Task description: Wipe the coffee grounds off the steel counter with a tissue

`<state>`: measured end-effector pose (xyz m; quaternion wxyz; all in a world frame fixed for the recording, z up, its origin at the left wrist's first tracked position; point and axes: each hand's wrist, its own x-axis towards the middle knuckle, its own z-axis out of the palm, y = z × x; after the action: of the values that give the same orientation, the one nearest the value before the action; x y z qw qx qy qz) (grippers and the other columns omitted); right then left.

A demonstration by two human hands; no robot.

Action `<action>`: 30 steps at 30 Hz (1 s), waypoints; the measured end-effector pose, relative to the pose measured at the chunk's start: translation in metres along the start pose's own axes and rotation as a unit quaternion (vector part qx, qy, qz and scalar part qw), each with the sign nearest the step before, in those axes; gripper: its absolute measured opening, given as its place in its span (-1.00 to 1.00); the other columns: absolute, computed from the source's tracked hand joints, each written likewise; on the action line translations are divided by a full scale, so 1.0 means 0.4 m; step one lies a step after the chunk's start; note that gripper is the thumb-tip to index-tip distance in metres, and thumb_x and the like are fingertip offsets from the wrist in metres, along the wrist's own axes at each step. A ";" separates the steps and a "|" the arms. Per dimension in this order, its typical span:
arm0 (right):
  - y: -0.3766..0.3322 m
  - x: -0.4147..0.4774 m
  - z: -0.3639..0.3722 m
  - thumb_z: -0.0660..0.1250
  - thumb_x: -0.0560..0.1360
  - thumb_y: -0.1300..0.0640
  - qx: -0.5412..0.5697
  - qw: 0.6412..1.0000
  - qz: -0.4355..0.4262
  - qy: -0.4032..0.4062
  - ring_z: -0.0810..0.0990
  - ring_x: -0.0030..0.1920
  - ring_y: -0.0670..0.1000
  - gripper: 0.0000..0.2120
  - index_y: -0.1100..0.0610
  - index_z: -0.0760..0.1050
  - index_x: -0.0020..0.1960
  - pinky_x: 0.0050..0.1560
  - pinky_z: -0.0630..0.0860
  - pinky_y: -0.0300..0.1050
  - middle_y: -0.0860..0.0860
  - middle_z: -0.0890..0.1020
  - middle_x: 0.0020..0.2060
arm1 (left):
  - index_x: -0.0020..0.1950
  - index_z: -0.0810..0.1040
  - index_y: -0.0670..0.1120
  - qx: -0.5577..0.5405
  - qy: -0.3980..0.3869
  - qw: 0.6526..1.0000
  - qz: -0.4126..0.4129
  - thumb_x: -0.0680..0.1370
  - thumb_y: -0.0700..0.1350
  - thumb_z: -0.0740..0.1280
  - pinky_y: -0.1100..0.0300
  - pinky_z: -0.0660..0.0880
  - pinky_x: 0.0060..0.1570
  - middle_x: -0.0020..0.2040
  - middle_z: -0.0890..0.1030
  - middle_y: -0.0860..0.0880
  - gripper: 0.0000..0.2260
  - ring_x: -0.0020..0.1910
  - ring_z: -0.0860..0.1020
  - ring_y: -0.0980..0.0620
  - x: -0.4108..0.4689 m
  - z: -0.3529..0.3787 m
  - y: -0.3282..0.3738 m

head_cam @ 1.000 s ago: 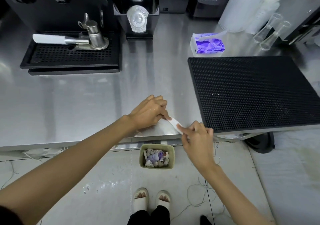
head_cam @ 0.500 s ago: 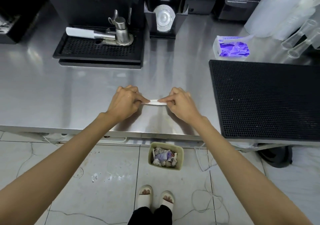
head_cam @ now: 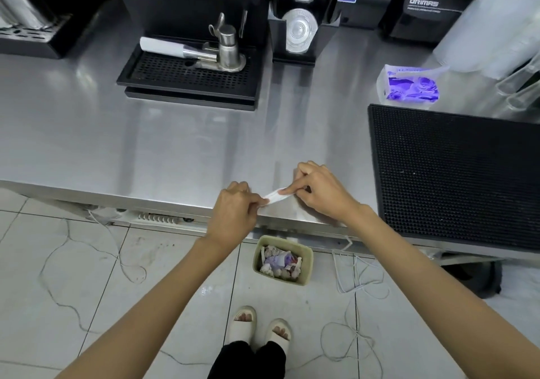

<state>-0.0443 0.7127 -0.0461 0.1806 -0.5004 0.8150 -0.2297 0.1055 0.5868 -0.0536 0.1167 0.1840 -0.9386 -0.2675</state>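
1. Change: left hand and right hand, half a second ago further in over the counter, now stand at its front edge. The tissue has tilted, left end lower. Judged: a sweep drawn to the edge, ready for tipping.
2. Bin: below the fingers, on the tiled floor. Pale green plastic, rectangular, holding crumpled paper.
3. Grip: thumb and forefinger of each hand pinch one end of the tissue; the other fingers are curled.
4. Tissue: white, thin, folded to a narrow strip, taut between the fingertips above the counter's lip. Contact with the steel cannot be told.
5. Counter: beyond the fingers. Brushed steel, smooth, reflective; no grounds discernible.
6. Mat: right of the right fingers. Black rubber, studded.
7. Tissue pack: far beyond the right fingers. Soft wrapper, purple print.
8. Drip tray: far beyond the left fingers. Black, perforated.
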 end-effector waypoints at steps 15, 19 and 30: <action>0.021 -0.226 0.044 0.37 0.40 0.33 -0.055 0.992 0.026 0.106 0.41 -0.12 -0.03 -0.71 0.01 0.65 0.00 -0.10 0.34 -0.14 0.04 0.51 -0.25 | -0.05 0.68 -0.11 -0.018 -0.065 0.995 0.076 0.35 -0.43 0.40 0.12 0.55 -0.38 -0.35 0.48 -0.12 -0.71 -0.32 0.50 -0.09 -0.093 0.087 0.056; 0.026 -0.267 0.088 0.40 0.35 0.34 -0.125 0.975 0.012 0.184 0.32 -0.14 -0.06 -0.69 0.02 0.66 0.00 -0.13 0.30 -0.16 0.04 0.54 -0.27 | -0.06 0.68 -0.07 0.014 -0.062 0.993 0.096 0.33 -0.39 0.44 0.19 0.48 -0.38 -0.36 0.49 -0.09 -0.72 -0.34 0.52 -0.08 -0.093 0.100 0.053; 0.112 -0.354 0.286 0.36 0.39 0.28 -0.055 0.949 0.168 0.262 0.51 -0.26 -0.05 -0.73 0.02 0.63 0.02 -0.16 0.41 -0.15 -0.01 0.58 -0.27 | -0.05 0.67 -0.11 -0.118 -0.080 0.988 -0.063 0.44 -0.32 0.37 0.53 0.45 -0.16 -0.26 0.54 0.00 -0.82 -0.44 0.42 0.30 -0.141 0.243 0.038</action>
<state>0.0443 0.8353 -0.1565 -0.0314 -0.2870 0.9173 -0.2741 0.1213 0.6664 -0.1328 0.0448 0.2057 -0.8933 -0.3970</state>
